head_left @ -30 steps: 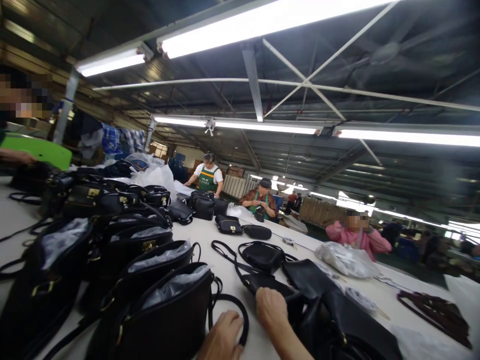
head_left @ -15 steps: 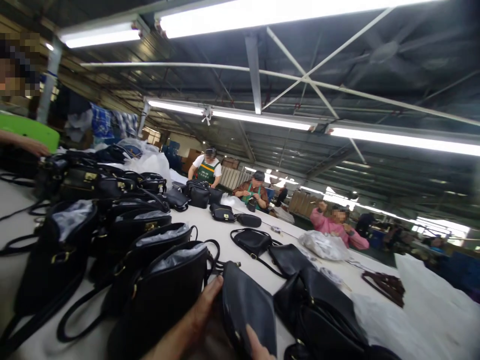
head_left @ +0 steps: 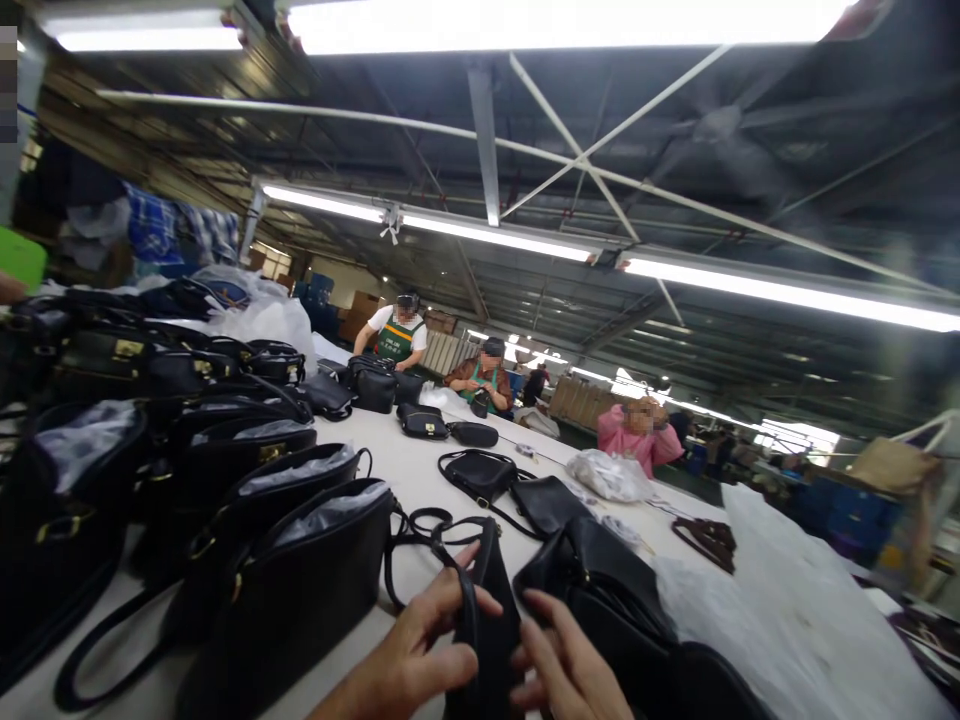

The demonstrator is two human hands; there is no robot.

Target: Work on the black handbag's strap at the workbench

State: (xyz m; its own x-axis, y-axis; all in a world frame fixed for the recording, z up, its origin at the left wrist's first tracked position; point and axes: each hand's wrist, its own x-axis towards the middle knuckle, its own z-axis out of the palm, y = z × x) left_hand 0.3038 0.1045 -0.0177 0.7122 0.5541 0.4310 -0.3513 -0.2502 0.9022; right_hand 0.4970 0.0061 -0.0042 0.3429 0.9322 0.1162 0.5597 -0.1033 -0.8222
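Observation:
A black handbag [head_left: 491,605] stands edge-on between my hands, with its black strap looped on its left side. My left hand [head_left: 427,635] has its fingers and thumb around the strap, close against the bag. On the other side is my right hand [head_left: 566,655], fingers apart and slightly bent, the tips at the bag's edge; whether they press on it I cannot tell. To the left stands an open-topped black handbag [head_left: 315,590] stuffed with clear plastic. Another black bag [head_left: 600,580] lies just beyond my right hand.
More plastic-stuffed bags [head_left: 75,480] fill the left of the white table [head_left: 409,470]. Flatter black bags [head_left: 480,475] lie ahead. White plastic sheeting [head_left: 795,600] covers the right side, near a brown strap bundle [head_left: 705,543]. Several co-workers sit or stand along the far side.
The handbag has turned from showing its broad face to edge-on. My left hand has moved onto its strap, and my right hand has come up beside it. The view has shifted to the right.

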